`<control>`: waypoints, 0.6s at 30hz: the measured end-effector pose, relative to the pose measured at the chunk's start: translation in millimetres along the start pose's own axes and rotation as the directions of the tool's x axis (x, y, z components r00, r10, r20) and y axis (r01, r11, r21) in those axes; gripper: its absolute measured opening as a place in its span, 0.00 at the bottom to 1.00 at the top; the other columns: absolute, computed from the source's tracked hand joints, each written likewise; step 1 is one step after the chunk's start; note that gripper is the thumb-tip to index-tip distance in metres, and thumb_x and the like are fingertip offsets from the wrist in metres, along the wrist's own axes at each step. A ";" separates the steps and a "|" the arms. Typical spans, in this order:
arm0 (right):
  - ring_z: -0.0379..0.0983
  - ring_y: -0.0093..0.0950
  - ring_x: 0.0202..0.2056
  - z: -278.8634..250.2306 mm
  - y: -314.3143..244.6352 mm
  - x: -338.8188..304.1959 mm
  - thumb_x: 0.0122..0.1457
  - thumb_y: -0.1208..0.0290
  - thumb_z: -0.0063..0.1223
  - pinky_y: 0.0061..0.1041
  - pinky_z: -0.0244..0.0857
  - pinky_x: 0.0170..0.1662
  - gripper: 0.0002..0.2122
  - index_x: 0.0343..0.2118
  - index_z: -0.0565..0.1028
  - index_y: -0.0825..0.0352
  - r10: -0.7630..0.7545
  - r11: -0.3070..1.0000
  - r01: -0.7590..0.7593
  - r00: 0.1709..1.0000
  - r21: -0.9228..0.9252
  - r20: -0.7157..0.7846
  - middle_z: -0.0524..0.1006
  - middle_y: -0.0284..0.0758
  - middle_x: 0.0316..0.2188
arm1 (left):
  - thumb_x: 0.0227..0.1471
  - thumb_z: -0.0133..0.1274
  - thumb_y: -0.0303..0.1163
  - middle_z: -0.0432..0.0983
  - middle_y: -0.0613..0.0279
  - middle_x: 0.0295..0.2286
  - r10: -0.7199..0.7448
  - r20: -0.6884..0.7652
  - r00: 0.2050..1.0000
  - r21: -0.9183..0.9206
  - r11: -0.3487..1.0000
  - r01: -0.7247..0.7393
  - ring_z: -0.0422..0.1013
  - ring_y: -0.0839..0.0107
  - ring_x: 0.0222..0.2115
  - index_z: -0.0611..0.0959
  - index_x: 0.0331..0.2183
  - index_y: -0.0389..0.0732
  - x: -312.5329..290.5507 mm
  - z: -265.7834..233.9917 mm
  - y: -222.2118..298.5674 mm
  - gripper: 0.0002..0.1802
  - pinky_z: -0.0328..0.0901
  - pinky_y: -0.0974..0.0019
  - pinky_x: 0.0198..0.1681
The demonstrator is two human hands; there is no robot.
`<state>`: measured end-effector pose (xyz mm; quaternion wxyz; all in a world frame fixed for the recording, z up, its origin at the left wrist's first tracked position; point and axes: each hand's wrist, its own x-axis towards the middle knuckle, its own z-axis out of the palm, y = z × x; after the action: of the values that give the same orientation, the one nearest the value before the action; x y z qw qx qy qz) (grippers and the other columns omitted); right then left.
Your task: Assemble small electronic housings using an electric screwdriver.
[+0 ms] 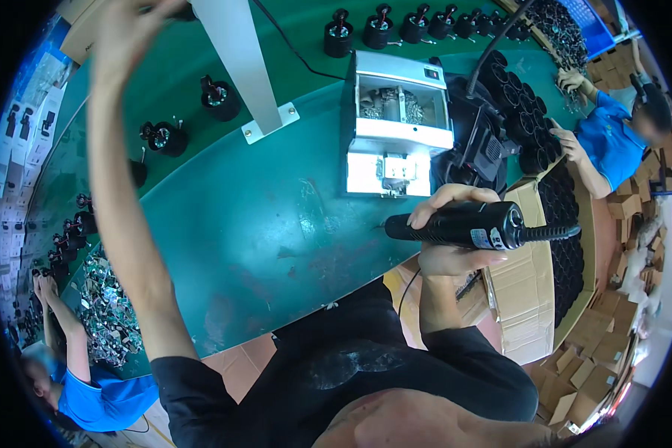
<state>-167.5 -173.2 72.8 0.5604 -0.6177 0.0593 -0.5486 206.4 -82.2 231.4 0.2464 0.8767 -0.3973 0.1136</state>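
Note:
My right hand is wrapped round a black electric screwdriver, held level over the front edge of the green table. The tip points left, and a ribbed cord guard leaves its right end. My left hand is stretched far out to the upper left, over the dark green belt. It is smeared, and its fingers lie close to a dark object at the picture's top edge, so their grip is unclear. Beyond the screwdriver stands a grey screw feeder with loose screws under its clear window.
Black cylindrical units stand along the belt. A white post rises from the table between my arms. Black round housings are stacked right, beside an open carton. Co-workers in blue work at right and lower left.

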 end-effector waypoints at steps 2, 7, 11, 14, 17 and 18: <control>0.72 0.24 0.16 0.3 0.3 2.4 0.58 0.27 0.24 0.18 0.69 0.19 0.37 0.55 0.64 0.56 -0.013 1.000 0.013 0.999 0.005 0.030 0.75 0.40 0.27 | 0.52 0.60 0.51 0.82 0.63 0.29 0.026 -0.222 0.975 0.151 0.989 0.007 0.71 0.77 0.24 0.88 0.39 0.40 -27.8 -40.7 -59.3 0.23 0.60 0.77 0.27; 0.73 0.26 0.16 -0.5 -19.6 21.2 0.60 0.29 0.24 0.21 0.70 0.16 0.37 0.54 0.65 0.60 -0.095 0.994 0.091 0.994 0.065 0.058 0.76 0.41 0.27 | 0.50 0.63 0.35 0.82 0.61 0.33 -0.097 -0.077 0.992 0.085 0.991 0.104 0.73 0.75 0.31 0.88 0.35 0.41 -158.0 -73.2 6.9 0.10 0.63 0.76 0.34; 0.73 0.28 0.15 4.9 -51.1 54.4 0.60 0.30 0.23 0.22 0.71 0.15 0.38 0.52 0.66 0.63 -0.350 0.928 0.349 0.937 0.130 -0.015 0.76 0.43 0.27 | 0.41 0.63 0.23 0.75 0.48 0.45 0.339 0.349 0.874 -0.523 0.844 -0.119 0.74 0.55 0.38 0.84 0.27 0.31 -210.3 10.1 36.7 0.07 0.68 0.61 0.43; 0.73 0.28 0.15 15.9 -43.7 74.7 0.60 0.30 0.23 0.22 0.70 0.14 0.38 0.52 0.66 0.63 -0.365 0.924 0.344 0.924 0.170 0.112 0.77 0.44 0.29 | 0.42 0.62 0.22 0.73 0.45 0.46 0.379 0.372 0.847 -0.511 0.846 -0.154 0.72 0.51 0.41 0.83 0.26 0.31 -245.6 59.5 41.8 0.06 0.68 0.59 0.46; 0.74 0.28 0.15 19.2 -36.1 86.4 0.61 0.30 0.23 0.22 0.70 0.14 0.38 0.52 0.67 0.64 -0.383 0.921 0.350 0.896 0.173 0.226 0.77 0.45 0.30 | 0.43 0.61 0.22 0.71 0.43 0.47 0.463 0.237 0.854 -0.397 0.849 -0.349 0.71 0.50 0.43 0.82 0.26 0.31 -255.3 89.3 50.6 0.05 0.68 0.58 0.46; 0.74 0.28 0.15 19.0 -33.0 87.9 0.60 0.30 0.23 0.22 0.70 0.13 0.38 0.52 0.67 0.64 -0.332 0.942 0.309 0.916 0.134 0.223 0.77 0.45 0.30 | 0.43 0.61 0.22 0.71 0.44 0.48 0.459 0.189 0.868 -0.418 0.837 -0.352 0.71 0.50 0.42 0.82 0.26 0.31 -257.1 95.6 51.1 0.05 0.68 0.58 0.46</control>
<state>-136.9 -209.8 155.9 0.4950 -0.6536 -0.1383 -0.5555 -1.0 3.8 65.8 0.3179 0.7157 -0.6206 -0.0394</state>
